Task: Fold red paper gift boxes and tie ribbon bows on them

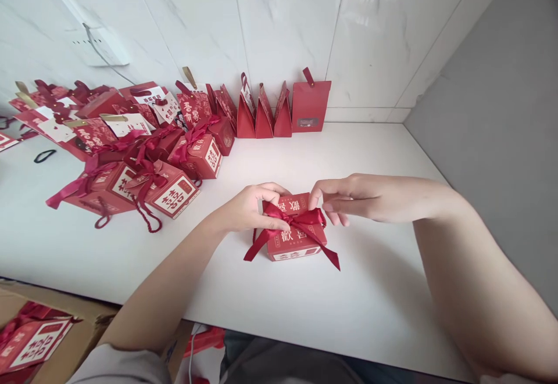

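Observation:
A small red gift box point(293, 243) with pale Chinese characters lies on the white table in front of me. A dark red satin ribbon point(305, 218) is tied in a bow across its top, with two tails hanging to either side. My left hand point(257, 208) grips the box from the left, thumb on the ribbon near the knot and fingers at the far side. At the right end of the box, my right hand point(353, 198) hovers with bent, parted fingers, the index fingertip close to the bow's loop. Whether that fingertip touches cannot be made out.
Several similar ribboned boxes point(174, 195) stand to the left on the white table point(226, 291). Red paper bags point(311, 105) line the tiled wall behind. A black loop point(45, 155) lies far left. Below the table edge, a cardboard carton point(82, 332) holds more red boxes.

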Demonstrator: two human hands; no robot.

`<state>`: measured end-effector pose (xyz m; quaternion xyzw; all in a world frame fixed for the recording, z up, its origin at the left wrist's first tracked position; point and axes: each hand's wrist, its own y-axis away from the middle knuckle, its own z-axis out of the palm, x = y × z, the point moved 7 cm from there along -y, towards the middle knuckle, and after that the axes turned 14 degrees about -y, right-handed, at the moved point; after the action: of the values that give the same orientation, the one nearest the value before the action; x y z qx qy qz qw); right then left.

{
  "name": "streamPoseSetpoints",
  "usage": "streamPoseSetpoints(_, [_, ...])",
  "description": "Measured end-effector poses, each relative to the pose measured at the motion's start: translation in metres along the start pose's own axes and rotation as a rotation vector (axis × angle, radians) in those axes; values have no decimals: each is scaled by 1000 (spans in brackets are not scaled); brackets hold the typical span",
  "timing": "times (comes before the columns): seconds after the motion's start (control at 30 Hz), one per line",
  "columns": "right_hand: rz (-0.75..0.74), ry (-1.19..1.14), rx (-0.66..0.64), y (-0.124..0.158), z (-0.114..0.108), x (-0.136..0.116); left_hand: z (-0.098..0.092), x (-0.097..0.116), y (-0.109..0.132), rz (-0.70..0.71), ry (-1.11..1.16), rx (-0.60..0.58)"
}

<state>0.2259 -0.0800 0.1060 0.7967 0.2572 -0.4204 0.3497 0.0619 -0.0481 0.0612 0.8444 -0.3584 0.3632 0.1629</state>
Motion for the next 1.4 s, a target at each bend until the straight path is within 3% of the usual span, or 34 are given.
streamPoseSetpoints(0.3, [68, -88, -49, -10, 5, 13, 0, 0, -1, -12, 0, 4])
streamPoseSetpoints(0.43, [30, -194, -121, -16, 11, 13, 1, -1, -1, 4, 17, 1])
streamPoseSetpoints(0.6, [-61, -350, -88, -24, 10, 13, 1, 0, 0, 20, 33, 1])
streamPoseSetpoints(0.93, [-22, -449, -238, -28, 19, 19, 1, 1, 0, 27, 38, 13])
streamPoseSetpoints(1.13, [-81, -404, -165, -33, 11, 21, 0, 2, 0, 29, 21, 11])
streamPoseSetpoints(1.4, [-43, -349, -85, -39, 8, 28, -2, 2, 0, 9, -73, 27])
